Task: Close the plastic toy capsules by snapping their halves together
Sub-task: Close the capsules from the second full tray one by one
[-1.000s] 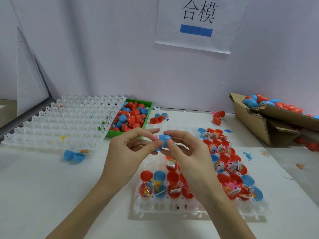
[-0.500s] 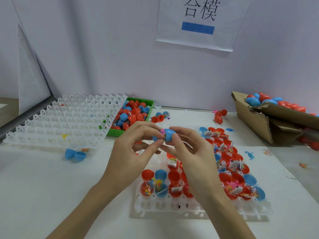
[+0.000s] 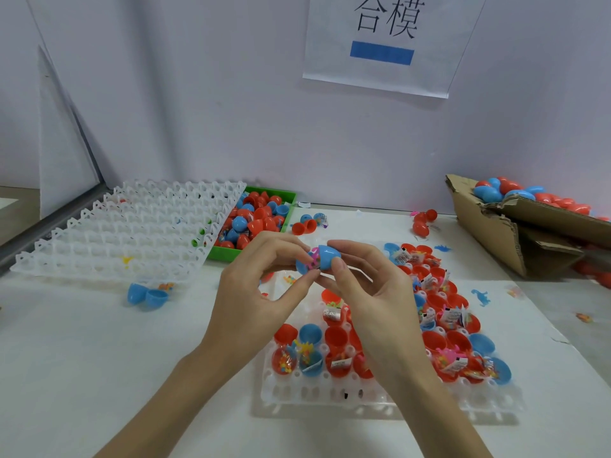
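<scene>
While nothing has gone wrong yet, several small risks show here. Nearest the viewer, a white tray [image 3: 297, 396] sits on the tabletop [image 3: 99, 358], its cups holding open red and blue capsule halves [image 3: 335, 337], many stuffed with small toys and paper slips. Above the tray's far part, both hands meet. The left hand [image 3: 254, 292] pinches one end of a blue capsule [image 3: 319, 261] between thumb and fingers; the right hand [image 3: 373, 292] pinches the other end the same way. The two halves are not fully joined: a pink and patterned toy [image 3: 313, 259] shows in the gap between them.

That toy looks like the main risk. If it sticks out over the rim, pressing could trap it, and the halves would likely fail to snap or would sit crooked. A squeeze off the centre line could also make the smooth shell slip out and drop into the filled cups below, possibly knocking their contents loose.

Farther back lie a stack of empty white trays [image 3: 132, 233], a green bin [image 3: 287, 196] of loose halves, and, at far right, a torn cardboard box [image 3: 496, 233] holding closed capsules.
</scene>
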Demonstrator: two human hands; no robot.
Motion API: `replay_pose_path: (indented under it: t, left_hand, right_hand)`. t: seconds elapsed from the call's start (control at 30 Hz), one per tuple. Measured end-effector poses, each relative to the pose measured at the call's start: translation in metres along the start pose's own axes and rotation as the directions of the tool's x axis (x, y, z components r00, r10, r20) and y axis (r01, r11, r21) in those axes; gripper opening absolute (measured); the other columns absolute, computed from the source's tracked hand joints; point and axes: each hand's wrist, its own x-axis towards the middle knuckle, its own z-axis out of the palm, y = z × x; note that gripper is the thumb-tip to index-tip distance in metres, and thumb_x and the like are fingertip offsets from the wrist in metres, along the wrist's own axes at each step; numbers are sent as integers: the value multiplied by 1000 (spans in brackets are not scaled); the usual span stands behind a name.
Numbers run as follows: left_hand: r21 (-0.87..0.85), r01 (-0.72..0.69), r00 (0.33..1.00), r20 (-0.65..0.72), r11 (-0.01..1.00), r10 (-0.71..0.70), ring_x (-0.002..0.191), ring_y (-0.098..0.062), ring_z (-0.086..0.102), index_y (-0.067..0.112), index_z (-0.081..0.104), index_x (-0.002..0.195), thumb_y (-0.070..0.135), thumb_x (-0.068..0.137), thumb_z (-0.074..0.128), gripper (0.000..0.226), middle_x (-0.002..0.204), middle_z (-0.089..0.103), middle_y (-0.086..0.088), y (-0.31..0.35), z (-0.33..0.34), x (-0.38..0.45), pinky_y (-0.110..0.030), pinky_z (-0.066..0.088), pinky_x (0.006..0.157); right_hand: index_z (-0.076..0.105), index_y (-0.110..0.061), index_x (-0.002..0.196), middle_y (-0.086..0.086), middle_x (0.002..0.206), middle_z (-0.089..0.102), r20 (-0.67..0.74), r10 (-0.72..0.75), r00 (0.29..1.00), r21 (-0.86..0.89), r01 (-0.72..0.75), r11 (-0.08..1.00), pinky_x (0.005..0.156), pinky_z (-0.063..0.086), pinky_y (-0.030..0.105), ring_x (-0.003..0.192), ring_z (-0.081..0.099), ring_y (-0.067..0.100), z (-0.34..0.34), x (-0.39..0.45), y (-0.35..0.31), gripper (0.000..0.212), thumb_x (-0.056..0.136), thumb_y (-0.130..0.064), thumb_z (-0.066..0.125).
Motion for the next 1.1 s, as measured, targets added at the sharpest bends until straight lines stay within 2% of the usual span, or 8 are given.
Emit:
replay_pose_path:
  t: [0.13, 0.27, 0.47, 0.6, 0.8, 0.9, 1.0, 1.1]
  left_hand:
    - [6, 35, 999, -10, 999, -35, 108, -13, 68, 13, 72, 104, 9, 90, 78, 16, 111, 68, 5, -1, 1, -2, -14, 54, 85]
    - [-94, 128, 992, 29, 987, -126, 106, -11, 71, 20, 67, 130, 11, 93, 74, 39, 126, 61, 3, -3, 2, -1, -17, 56, 89]
    - [-6, 76, 996, 42, 997, -76, 114, -17, 67, 14, 77, 120, 14, 93, 74, 27, 121, 65, 2, -7, 2, -1, -19, 58, 88]
    - [45, 27, 1000, 11, 999, -27, 116, -13, 66, 12, 76, 122, 14, 95, 71, 28, 121, 67, 2, -7, 3, -2, -20, 58, 89]
    - [108, 30, 999, -18, 994, -28, 118, -3, 64, 14, 74, 127, 15, 97, 65, 31, 122, 70, 6, -5, 3, -2, -19, 53, 99]
    - [42, 95, 995, -10, 995, -94, 118, 0, 64, 20, 74, 126, 17, 96, 68, 31, 121, 72, 13, -4, 1, 0, -15, 52, 98]
    - [-85, 198, 980, 15, 976, -198, 114, -5, 69, 21, 72, 131, 8, 95, 72, 38, 119, 75, 13, -4, 1, -2, -21, 56, 95]
    - [-226, 301, 953, 26, 927, -303, 106, -6, 74, 23, 69, 129, 10, 92, 77, 40, 111, 78, 16, -2, 1, 0, -21, 58, 92]
  right_hand:
    - [72, -27, 109, -13, 104, 76, 17, 11, 1000, 2, -11, 1000, 78, 60, 20, 99, 75, 9, 1, 0, -1, 17, 95, -19, 69]
    - [72, -27, 110, -12, 105, 76, 11, 17, 1000, 14, -17, 1000, 78, 60, 20, 99, 75, 10, 0, 0, -1, 17, 94, -21, 68]
    - [72, -25, 114, -12, 104, 77, -4, 63, 998, 88, -62, 994, 81, 60, 21, 97, 75, 9, -1, 0, -1, 19, 97, -24, 65]
    - [73, -27, 112, -11, 103, 77, 8, 40, 999, 81, -41, 996, 80, 61, 21, 95, 76, 11, -2, 1, -3, 20, 93, -28, 67]
    - [70, -31, 110, -19, 105, 73, 63, -144, 988, -106, 150, 983, 79, 59, 18, 100, 72, 10, 3, -1, -3, 21, 96, -15, 69]
    - [68, -32, 112, -20, 108, 71, 72, -224, 972, -230, 235, 944, 82, 58, 18, 103, 70, 9, 3, -2, 0, 28, 95, -10, 69]
    - [66, -33, 115, -14, 114, 69, 84, -304, 949, -347, 314, 884, 84, 55, 14, 105, 67, 7, 3, -3, 2, 30, 94, -11, 69]
    - [66, -33, 115, -13, 114, 68, 73, -327, 942, -408, 327, 852, 85, 56, 15, 104, 66, 6, 5, -3, 3, 29, 94, -13, 67]
